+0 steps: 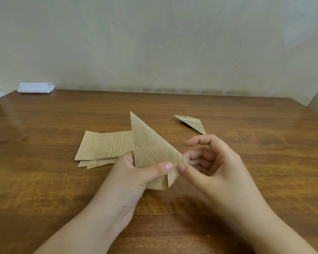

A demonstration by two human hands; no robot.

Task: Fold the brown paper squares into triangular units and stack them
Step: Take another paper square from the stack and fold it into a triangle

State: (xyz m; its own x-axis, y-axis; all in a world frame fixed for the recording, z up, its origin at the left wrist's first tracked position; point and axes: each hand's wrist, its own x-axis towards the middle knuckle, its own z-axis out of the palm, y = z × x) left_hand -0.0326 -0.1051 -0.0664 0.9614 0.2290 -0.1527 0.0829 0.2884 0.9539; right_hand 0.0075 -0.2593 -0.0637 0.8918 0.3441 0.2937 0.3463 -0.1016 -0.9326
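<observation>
Paper triangle (pixel 151 147) | apex up-left | pinched: left hand (pixel 136 173), right hand (pixel 209 162)

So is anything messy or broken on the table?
Nothing looks broken or spilled. The pile of brown papers is a little fanned out at its near edge. The paper being folded looks whole, and one finished triangle lies flat.

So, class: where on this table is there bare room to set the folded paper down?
Bare wooden table lies left of the paper square stack, and right of the finished triangle. Crowded in the middle, where both hands hold the folded paper.
</observation>
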